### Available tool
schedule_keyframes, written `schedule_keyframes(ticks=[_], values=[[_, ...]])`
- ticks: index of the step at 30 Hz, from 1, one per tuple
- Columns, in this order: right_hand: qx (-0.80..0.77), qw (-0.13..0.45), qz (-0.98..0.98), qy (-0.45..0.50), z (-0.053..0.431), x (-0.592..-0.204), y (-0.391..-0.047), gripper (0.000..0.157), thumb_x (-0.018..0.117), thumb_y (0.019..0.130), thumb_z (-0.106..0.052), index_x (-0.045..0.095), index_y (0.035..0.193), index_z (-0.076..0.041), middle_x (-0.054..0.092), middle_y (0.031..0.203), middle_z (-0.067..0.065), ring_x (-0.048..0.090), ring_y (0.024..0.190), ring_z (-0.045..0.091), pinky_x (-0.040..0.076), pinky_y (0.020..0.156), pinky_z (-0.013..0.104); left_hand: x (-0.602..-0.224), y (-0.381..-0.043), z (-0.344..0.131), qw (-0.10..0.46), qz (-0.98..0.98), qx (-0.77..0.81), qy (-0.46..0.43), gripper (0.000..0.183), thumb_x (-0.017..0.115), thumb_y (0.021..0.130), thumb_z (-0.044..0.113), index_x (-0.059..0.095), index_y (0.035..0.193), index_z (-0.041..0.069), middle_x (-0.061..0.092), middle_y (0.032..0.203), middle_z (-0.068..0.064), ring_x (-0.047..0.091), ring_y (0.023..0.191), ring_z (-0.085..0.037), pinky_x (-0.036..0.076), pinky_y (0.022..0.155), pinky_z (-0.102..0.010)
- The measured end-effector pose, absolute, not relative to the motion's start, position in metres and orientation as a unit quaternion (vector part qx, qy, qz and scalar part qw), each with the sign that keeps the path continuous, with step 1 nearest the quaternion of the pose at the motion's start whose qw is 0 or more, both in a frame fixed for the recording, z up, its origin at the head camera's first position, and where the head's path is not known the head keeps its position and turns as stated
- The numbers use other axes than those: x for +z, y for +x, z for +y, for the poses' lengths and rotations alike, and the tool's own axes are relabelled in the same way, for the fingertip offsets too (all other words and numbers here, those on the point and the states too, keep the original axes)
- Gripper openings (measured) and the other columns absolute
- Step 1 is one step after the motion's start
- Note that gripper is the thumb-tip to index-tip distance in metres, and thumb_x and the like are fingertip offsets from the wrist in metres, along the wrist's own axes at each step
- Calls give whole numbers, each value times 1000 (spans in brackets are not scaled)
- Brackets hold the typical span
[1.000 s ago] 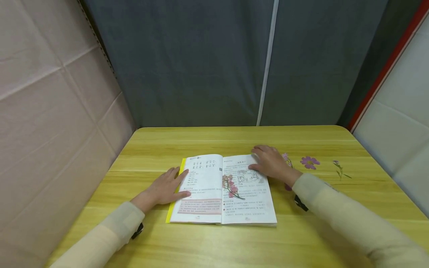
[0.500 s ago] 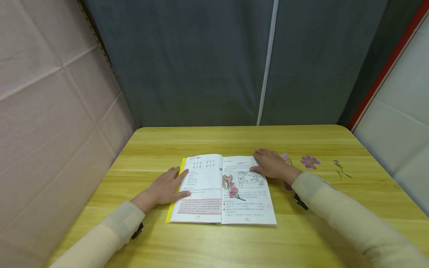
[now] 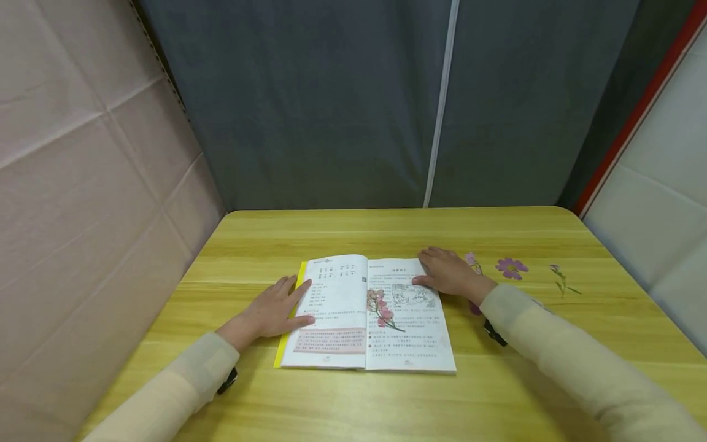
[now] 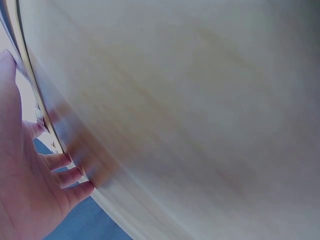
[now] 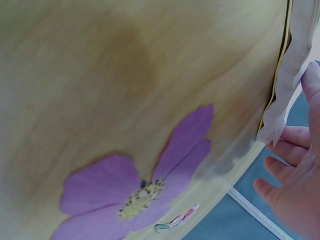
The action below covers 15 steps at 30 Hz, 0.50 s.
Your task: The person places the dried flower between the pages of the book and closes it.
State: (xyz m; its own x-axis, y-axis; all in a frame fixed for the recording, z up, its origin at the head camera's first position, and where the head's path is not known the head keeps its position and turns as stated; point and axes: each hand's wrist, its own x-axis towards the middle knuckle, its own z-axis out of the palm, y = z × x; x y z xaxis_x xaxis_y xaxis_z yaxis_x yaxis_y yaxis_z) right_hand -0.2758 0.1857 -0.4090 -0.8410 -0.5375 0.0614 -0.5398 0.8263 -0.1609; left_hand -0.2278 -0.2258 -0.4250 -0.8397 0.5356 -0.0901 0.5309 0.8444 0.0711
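An open book (image 3: 331,307) with a yellow cover edge lies in the middle of the wooden table. A pressed pink flower sprig (image 3: 385,310) lies on its right page, close to the gutter. My left hand (image 3: 269,307) rests on the left edge, fingers spread, with thumb and index finger reaching onto the page. At the far right corner, my right hand (image 3: 452,273) holds the pages, its thumb on top and its fingers at the edge. In the right wrist view the page edges (image 5: 292,70) look wavy beside the thumb.
To the right lie a purple flower (image 3: 511,268) and a thin green stem (image 3: 562,281). Another pink sprig (image 3: 472,262) is partly hidden behind my right hand. A dark curtain (image 3: 331,123) hangs beyond the table (image 3: 353,405), with pale cloth walls on both sides.
My right hand has shifted slightly right and toward me, and the right page's far corner has settled lower. The left hand and the sprig on the page stay put.
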Motion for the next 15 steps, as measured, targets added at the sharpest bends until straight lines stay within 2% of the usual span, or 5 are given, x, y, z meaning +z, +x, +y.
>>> schedule_keyframes(ticks=[6,15], values=[[87,53,-951,293,185,-412,-275,63,69,90,-42,55,127,8,58,125,25,50,120,43,37,100,56,-425,-227,-225,54,959,23,278,90,42,91,70,24,155,9,24,152,-29,25,138,-45,28,107,-56],[138,71,-954,255,183,-414,-275,69,78,83,-38,56,129,8,58,127,25,53,120,41,38,102,51,-427,-228,-225,49,959,18,278,90,41,91,71,25,155,9,25,151,-29,27,138,-45,28,107,-56]])
